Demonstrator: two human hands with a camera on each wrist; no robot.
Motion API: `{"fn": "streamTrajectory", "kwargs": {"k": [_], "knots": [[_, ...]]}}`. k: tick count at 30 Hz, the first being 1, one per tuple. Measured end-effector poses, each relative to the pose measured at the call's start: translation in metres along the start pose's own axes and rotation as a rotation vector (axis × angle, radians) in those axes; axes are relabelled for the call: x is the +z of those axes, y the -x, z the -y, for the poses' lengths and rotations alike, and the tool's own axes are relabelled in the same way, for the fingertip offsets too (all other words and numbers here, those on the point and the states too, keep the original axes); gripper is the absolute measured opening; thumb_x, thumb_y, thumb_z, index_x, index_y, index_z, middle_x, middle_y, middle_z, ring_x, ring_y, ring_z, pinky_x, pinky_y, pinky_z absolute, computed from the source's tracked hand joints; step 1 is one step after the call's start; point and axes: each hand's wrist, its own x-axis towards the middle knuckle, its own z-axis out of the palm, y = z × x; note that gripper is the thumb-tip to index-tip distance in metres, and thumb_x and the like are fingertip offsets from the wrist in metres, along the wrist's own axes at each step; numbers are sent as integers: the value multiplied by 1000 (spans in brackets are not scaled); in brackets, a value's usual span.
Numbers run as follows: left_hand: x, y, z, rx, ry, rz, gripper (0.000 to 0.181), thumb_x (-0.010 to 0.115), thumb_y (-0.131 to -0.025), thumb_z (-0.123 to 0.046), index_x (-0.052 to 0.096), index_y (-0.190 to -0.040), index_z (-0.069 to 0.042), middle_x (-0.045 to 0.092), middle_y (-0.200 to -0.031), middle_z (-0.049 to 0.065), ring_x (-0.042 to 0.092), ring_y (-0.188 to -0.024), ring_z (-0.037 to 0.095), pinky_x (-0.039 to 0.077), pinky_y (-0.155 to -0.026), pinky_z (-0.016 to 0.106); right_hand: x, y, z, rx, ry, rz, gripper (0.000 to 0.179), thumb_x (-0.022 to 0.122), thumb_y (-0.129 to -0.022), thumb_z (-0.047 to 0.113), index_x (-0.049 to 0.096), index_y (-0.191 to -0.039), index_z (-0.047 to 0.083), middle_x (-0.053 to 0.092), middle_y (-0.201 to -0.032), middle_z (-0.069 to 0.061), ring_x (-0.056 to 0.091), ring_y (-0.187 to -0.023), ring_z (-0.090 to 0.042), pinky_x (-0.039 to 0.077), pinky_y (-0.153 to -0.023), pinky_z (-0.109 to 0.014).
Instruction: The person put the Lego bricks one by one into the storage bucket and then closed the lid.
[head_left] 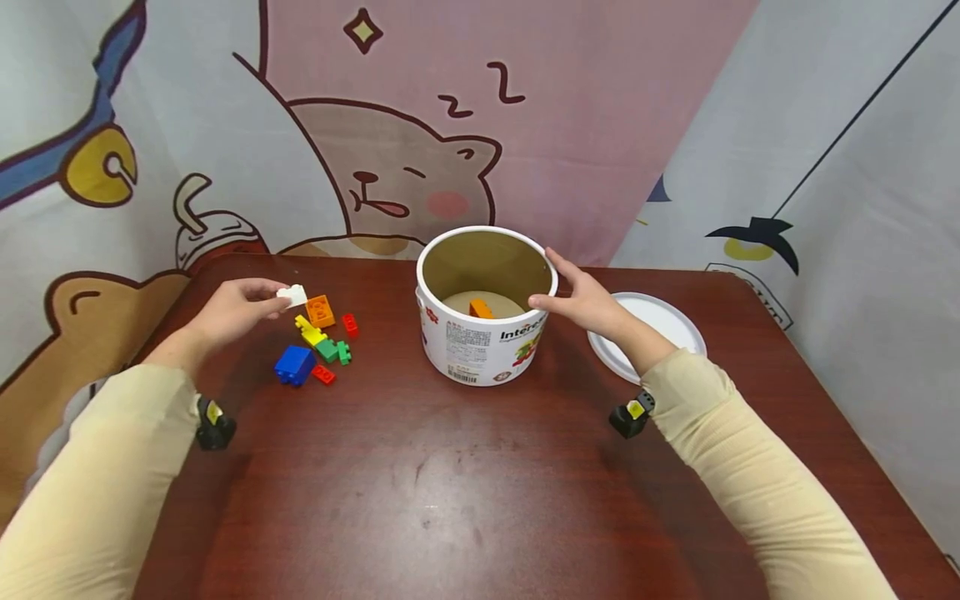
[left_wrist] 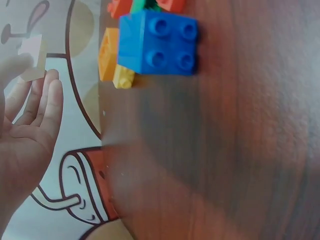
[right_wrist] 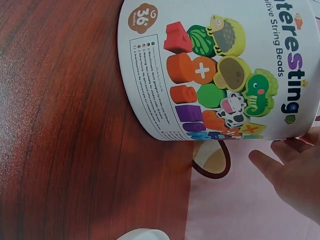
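Note:
My left hand (head_left: 242,308) pinches a white toy building block (head_left: 293,295) between thumb and fingers, just above the table. Close by lie an orange block (head_left: 320,312), a yellow block (head_left: 309,331), green blocks (head_left: 327,349), a blue block (head_left: 295,365) and small red blocks (head_left: 350,324). In the left wrist view the blue block (left_wrist: 162,42) shows its studs. My right hand (head_left: 588,302) holds the right side of the rim of a white round bucket (head_left: 480,346), thumb over the edge. One orange block (head_left: 481,309) lies inside the bucket; part of its floor is hidden.
A white round lid (head_left: 660,325) lies on the brown table (head_left: 450,492) right of the bucket, partly behind my right forearm. Directly behind the table's far edge hangs a cartoon-printed cloth (head_left: 585,125). Black cameras sit on both wrists.

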Motion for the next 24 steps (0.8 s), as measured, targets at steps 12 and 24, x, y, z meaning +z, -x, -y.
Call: {"fn": "streamTrajectory", "kwargs": {"k": [12, 24], "knots": [[-1, -5, -31, 29, 28, -3, 55, 55, -92, -41, 53, -124, 4, 57, -117, 25, 56, -73, -6, 44, -68, 8, 1, -1, -2, -5, 19, -9, 87, 67, -85, 29, 14, -150, 8, 15, -157, -12, 15, -144, -28, 16, -116, -47], [0, -8, -54, 50, 43, 25, 53, 56, -92, -40, 54, -125, 2, 57, -120, 23, 57, -76, -5, 42, -70, 8, -1, -1, -1, 16, 12, -4, 89, 67, -84, 31, 13, -151, 10, 14, -157, -10, 15, -144, -27, 18, -115, -48]]}}
